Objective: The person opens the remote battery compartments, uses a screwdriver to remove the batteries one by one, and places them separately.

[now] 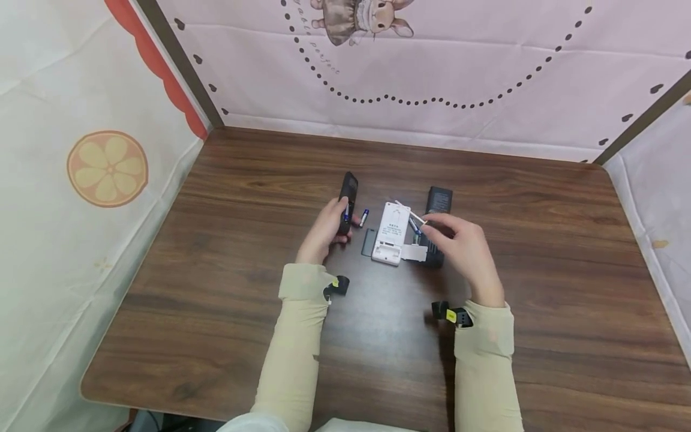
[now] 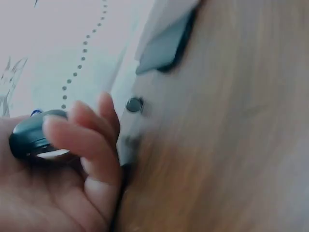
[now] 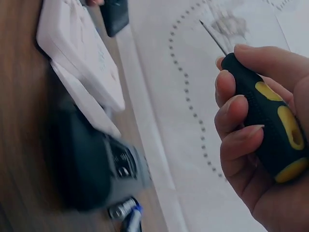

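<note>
My left hand (image 1: 324, 229) grips a black remote control (image 1: 349, 189), tilted up on its edge; a blue-and-white battery (image 1: 346, 212) shows against it by my thumb. Just right of those fingers a loose battery (image 1: 364, 217) is on the table. In my right hand (image 1: 463, 245) is a screwdriver (image 3: 263, 108) with a dark green and yellow handle, its thin shaft pointing away from my fingertips. The head view hides its handle under the hand. Between my hands a white remote control (image 1: 393, 225) lies back side up, its battery compartment open and bare.
A white battery cover (image 1: 414, 252) lies beside the white remote. Batteries (image 1: 416, 229) lie near a second black remote (image 1: 439, 199), which is partly behind my right fingers. A dark grey flat piece (image 1: 368, 242) shows at the white remote's left. Fabric walls surround the wooden table (image 1: 243, 198).
</note>
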{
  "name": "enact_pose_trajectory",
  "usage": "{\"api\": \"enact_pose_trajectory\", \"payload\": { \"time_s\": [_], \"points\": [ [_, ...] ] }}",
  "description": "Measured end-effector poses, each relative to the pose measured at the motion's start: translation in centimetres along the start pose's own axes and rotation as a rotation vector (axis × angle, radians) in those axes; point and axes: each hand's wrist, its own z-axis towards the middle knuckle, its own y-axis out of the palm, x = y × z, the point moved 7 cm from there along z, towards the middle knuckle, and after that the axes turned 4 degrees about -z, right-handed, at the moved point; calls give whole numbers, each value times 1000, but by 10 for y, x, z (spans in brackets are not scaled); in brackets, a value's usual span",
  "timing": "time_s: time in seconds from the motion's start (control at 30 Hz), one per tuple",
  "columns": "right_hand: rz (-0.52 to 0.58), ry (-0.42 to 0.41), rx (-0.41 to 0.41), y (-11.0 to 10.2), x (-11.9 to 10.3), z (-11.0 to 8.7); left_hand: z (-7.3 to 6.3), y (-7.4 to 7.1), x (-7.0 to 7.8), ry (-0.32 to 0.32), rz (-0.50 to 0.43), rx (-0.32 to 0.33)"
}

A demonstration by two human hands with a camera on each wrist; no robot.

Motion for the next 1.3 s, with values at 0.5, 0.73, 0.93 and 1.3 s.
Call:
{"api": "enact_pose_trajectory", "payload": {
  "time_s": [0.5, 0.73, 0.93, 1.3],
  "points": [
    [-166, -243, -170, 62, -45, 4, -10, 4, -7, 24, -155, -57],
    [-225, -272, -124, 61, -50, 5, -9, 4, -5, 35, -179, -40],
    [-251, -295, -73, 54, -48, 6, -8, 4, -7, 26, -210, -29],
    [-215, -277, -146, 60, -45, 6, -17, 6, 3, -13, -233, -50]
  ]
}}
